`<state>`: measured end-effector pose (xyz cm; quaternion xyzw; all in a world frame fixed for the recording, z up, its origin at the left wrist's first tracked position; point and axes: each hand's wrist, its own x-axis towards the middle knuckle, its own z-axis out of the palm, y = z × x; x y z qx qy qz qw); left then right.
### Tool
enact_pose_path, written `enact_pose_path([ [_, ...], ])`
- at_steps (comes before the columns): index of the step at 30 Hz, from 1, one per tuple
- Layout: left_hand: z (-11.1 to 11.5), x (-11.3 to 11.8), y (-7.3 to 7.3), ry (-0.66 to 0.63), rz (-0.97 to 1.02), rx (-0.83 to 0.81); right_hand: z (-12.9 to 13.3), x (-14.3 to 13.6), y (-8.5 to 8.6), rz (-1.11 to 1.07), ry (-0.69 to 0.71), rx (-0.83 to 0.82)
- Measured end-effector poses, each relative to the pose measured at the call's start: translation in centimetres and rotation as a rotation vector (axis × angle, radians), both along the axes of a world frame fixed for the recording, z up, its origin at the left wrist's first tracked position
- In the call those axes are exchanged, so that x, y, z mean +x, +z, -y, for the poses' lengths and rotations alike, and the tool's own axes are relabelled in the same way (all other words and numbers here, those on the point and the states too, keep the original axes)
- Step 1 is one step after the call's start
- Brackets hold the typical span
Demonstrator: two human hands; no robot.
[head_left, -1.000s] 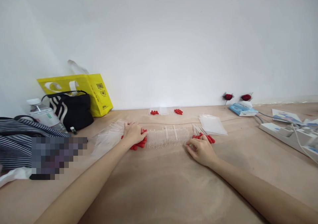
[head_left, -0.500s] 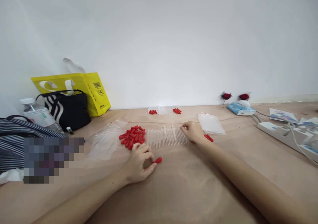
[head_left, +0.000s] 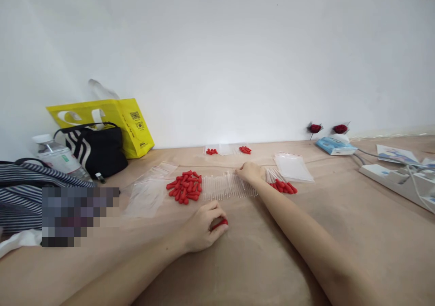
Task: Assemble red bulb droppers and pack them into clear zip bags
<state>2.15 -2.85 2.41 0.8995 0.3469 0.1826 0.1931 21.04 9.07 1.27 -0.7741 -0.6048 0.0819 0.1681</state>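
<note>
My left hand (head_left: 205,227), its fingers curled, holds a red rubber bulb (head_left: 220,224) between thumb and fingertips just above the table. Beyond it lies a pile of red rubber bulbs (head_left: 185,186). A row of thin clear tubes (head_left: 224,186) stretches from that pile toward the right. Over the right part of this row is my right hand (head_left: 250,174), fingertips pinched at the tubes' far ends; whether a tube is between them is hidden. Just right of that wrist, several red bulbs (head_left: 284,187) lie at the near ends of clear tubes (head_left: 272,175).
Clear zip bags (head_left: 149,190) lie left of the pile, and a bag stack (head_left: 294,166) lies at right. Two small bags with red bulbs (head_left: 245,150) are near the wall. A yellow bag (head_left: 136,129), black bag (head_left: 102,150), bottle (head_left: 61,156), tissue pack (head_left: 335,145) and power strip (head_left: 384,179) flank them.
My right hand has moved left along the tube row, uncovering more red bulbs and tubes at its right. My left hand has shifted slightly right and nearer, still holding a red bulb.
</note>
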Motion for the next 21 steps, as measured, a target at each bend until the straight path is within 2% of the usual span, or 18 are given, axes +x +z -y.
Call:
enact_pose_path([
  [3,-0.2,0.1,-0.4,0.061,0.110,-0.111,-0.2,0.2,0.6,-0.002,-0.002,-0.012],
  [8,-0.9,0.4,-1.6,0.147,0.515,-0.454,-0.1,0.7,1.1,-0.013,0.011,-0.055],
  [10,-1.0,0.2,-1.8,0.161,0.556,-0.499,0.0,0.6,1.0,-0.031,0.032,-0.085],
  [17,-0.5,-1.0,-1.1,0.186,0.229,-0.166,0.1,-0.1,0.2,-0.094,0.085,-0.100],
  [21,-0.5,-1.3,-1.2,0.110,0.150,-0.062,0.1,0.0,0.7,-0.137,0.097,-0.047],
])
